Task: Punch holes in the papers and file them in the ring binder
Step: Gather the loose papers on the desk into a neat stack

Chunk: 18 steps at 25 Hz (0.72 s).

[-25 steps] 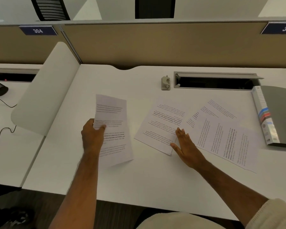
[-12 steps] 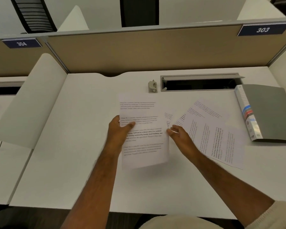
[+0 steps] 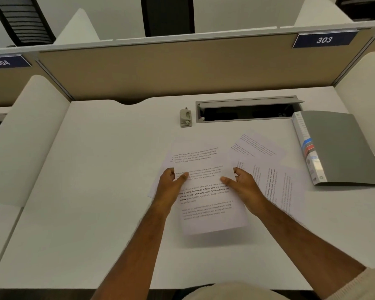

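A printed sheet [image 3: 206,204] is held just above the white desk [image 3: 95,191] in the middle. My left hand [image 3: 171,182] pinches its left edge with thumb on top. My right hand [image 3: 243,182] pinches its right edge the same way. The corner of another sheet [image 3: 155,189] shows under its left side. Two more printed sheets [image 3: 275,169] lie overlapped to the right. The closed grey ring binder [image 3: 342,148] lies flat at the far right. A small grey hole punch [image 3: 185,118] stands at the back of the desk.
An open cable tray [image 3: 247,111] is set into the desk behind the papers. White side dividers [image 3: 26,131] flank the desk and a beige partition [image 3: 182,72] closes the back. The desk's front edge runs near my body.
My left hand carried its sheet rightward over the sheet in the middle. My right hand left the desk papers and took hold of the sheet's right edge.
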### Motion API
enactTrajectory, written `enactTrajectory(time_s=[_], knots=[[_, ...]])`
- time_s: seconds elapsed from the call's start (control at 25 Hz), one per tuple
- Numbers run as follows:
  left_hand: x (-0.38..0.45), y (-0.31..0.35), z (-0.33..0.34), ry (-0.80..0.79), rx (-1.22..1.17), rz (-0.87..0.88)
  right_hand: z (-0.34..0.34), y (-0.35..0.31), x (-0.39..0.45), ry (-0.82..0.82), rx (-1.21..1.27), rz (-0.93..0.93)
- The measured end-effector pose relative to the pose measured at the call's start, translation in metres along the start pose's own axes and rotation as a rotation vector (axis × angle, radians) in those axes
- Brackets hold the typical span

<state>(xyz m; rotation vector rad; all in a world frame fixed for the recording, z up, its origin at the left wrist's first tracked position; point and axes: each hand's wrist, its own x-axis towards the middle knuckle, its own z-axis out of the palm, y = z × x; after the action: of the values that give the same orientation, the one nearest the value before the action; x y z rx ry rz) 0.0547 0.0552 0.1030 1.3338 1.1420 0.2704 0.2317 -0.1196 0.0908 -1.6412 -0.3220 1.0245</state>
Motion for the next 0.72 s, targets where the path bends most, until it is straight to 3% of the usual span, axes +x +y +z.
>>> enactTrajectory(time_s=[0.12,0.2,0.32,0.4,0.52,0.72], knots=[[0.008,-0.016,0.004,0.162,0.076,0.010,-0.012,-0.002,0.004,0.035,-0.015,-0.004],[0.011,-0.029,0.005,0.238,0.289,0.064,-0.022,-0.003,0.007,0.054,-0.032,-0.015],[0.011,-0.050,0.009,0.158,0.753,0.119,-0.034,-0.004,0.013,0.067,-0.064,-0.016],[0.011,-0.063,0.015,0.073,0.943,0.134,-0.040,-0.008,0.016,0.079,-0.088,-0.018],[0.008,-0.080,0.014,0.042,1.065,0.107,-0.046,-0.011,0.023,0.097,-0.108,-0.028],[0.014,-0.093,-0.020,0.126,1.124,0.106,-0.046,-0.012,0.031,0.094,-0.119,-0.042]])
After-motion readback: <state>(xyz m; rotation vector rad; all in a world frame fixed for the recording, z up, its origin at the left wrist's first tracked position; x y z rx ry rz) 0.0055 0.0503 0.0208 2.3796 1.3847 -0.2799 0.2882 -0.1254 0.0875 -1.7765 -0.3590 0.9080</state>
